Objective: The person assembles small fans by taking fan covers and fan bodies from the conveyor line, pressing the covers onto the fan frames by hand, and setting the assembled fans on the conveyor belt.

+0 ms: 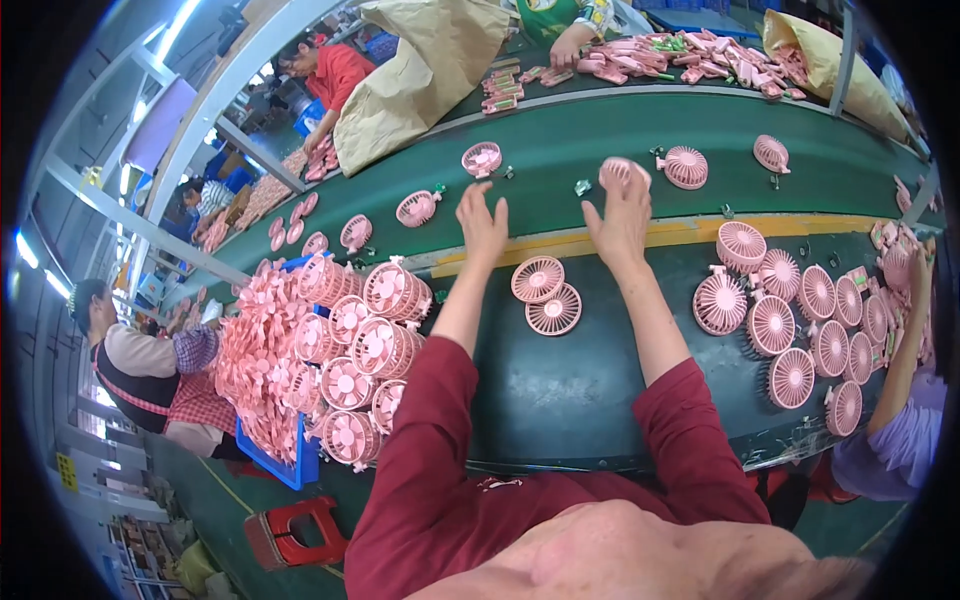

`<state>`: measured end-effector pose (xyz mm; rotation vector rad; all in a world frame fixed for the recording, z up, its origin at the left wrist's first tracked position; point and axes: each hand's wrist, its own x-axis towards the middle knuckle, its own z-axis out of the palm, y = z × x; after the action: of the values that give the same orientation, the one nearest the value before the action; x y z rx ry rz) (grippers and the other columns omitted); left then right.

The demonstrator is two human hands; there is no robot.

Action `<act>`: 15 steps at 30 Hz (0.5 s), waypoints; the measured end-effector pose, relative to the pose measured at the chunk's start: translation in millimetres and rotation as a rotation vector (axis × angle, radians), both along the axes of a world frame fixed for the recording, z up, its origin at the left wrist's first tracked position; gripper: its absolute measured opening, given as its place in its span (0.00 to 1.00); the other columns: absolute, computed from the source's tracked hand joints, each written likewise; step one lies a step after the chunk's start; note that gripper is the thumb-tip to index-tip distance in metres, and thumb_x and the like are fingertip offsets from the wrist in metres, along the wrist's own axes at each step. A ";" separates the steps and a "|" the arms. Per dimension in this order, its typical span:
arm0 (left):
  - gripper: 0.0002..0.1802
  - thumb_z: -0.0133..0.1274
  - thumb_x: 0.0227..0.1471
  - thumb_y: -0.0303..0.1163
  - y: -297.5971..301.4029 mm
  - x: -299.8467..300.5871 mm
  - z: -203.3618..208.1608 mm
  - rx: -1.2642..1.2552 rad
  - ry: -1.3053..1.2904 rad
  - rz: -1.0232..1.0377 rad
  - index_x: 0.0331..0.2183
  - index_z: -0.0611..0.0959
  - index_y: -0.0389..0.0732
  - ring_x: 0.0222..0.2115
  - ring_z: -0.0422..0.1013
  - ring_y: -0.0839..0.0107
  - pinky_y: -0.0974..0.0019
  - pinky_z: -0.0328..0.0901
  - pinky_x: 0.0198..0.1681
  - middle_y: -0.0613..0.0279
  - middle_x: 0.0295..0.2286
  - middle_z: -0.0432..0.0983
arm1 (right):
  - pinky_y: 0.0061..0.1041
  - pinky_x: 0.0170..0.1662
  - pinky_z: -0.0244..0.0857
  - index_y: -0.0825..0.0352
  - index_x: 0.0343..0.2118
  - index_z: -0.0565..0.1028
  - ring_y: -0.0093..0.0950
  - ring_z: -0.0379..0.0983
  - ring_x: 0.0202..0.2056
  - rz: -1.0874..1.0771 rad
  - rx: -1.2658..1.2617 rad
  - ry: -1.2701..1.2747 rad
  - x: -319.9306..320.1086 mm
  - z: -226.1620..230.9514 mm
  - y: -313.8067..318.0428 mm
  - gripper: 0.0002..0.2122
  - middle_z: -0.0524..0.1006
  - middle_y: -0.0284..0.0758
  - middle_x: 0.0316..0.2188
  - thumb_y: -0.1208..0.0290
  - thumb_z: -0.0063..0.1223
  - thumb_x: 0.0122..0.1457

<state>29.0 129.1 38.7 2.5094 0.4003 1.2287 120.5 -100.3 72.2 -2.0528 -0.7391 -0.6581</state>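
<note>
Both my arms reach forward to the green conveyor belt (540, 210). My left hand (482, 225) has its fingers apart and holds nothing. Just beyond its fingertips lies a round pink fan head (481, 158). My right hand (622, 225) is closed on another pink fan head (625, 173), which is slightly blurred and partly hidden by the fingers. A small green circuit board (583, 187) lies left of that hand. Nearer me, between my forearms, two round pink fan grilles (554, 309) overlap on the dark green table (560, 400).
At left, a blue crate (305, 450) holds pink fan blades (265, 370) beside stacked pink fan housings (380, 345). More fan heads (773, 325) stand at right, near a co-worker's arm (905, 330). Beyond the belt are pink handle parts (690, 60) and a paper sack (415, 75).
</note>
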 end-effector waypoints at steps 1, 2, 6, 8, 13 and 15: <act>0.24 0.54 0.52 0.35 10.7 11.3 -4.2 0.014 0.021 0.036 0.50 0.70 0.37 0.53 0.58 0.46 0.49 0.52 0.57 0.43 0.50 0.63 | 0.44 0.58 0.55 0.66 0.50 0.70 0.50 0.61 0.54 0.097 -0.036 0.032 -3.0 6.5 -0.9 0.26 0.64 0.52 0.54 0.67 0.64 0.47; 0.26 0.54 0.52 0.36 14.8 24.8 -7.6 -0.020 0.075 0.065 0.51 0.70 0.38 0.53 0.58 0.43 0.46 0.55 0.56 0.43 0.51 0.63 | 0.42 0.58 0.57 0.67 0.47 0.73 0.48 0.62 0.54 0.282 -0.007 0.014 -1.6 -4.1 2.0 0.23 0.66 0.49 0.54 0.66 0.63 0.46; 0.27 0.55 0.51 0.37 46.0 46.7 -11.8 -0.025 0.156 0.150 0.53 0.69 0.45 0.54 0.56 0.40 0.42 0.60 0.52 0.42 0.53 0.61 | 0.42 0.57 0.57 0.62 0.49 0.74 0.46 0.63 0.54 0.786 -0.250 0.145 -44.7 -10.7 23.7 0.29 0.67 0.46 0.54 0.55 0.66 0.42; 0.27 0.55 0.51 0.38 40.7 67.4 -12.7 -0.031 0.252 0.239 0.53 0.69 0.47 0.54 0.57 0.41 0.40 0.61 0.51 0.43 0.54 0.60 | 0.43 0.57 0.57 0.59 0.49 0.74 0.44 0.62 0.55 0.692 -0.519 0.099 -58.2 -21.6 21.7 0.31 0.69 0.44 0.53 0.54 0.69 0.39; 0.22 0.47 0.55 0.45 73.0 92.4 -20.9 0.189 0.195 0.290 0.46 0.77 0.41 0.48 0.64 0.43 0.46 0.62 0.50 0.39 0.49 0.66 | 0.41 0.54 0.58 0.57 0.46 0.76 0.39 0.64 0.53 0.731 -0.553 0.106 -72.1 -23.4 31.5 0.25 0.71 0.36 0.48 0.61 0.67 0.41; 0.22 0.49 0.52 0.43 102.2 79.2 -18.4 0.100 0.282 0.411 0.46 0.78 0.41 0.48 0.66 0.50 0.51 0.64 0.50 0.48 0.48 0.69 | 0.40 0.54 0.60 0.59 0.46 0.75 0.39 0.66 0.51 0.793 -0.469 0.103 -87.4 -12.4 42.9 0.23 0.73 0.38 0.46 0.66 0.66 0.43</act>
<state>108.2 231.3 20.3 2.7870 0.9872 1.0432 33.2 -57.4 59.8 -1.9260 -1.6295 0.0864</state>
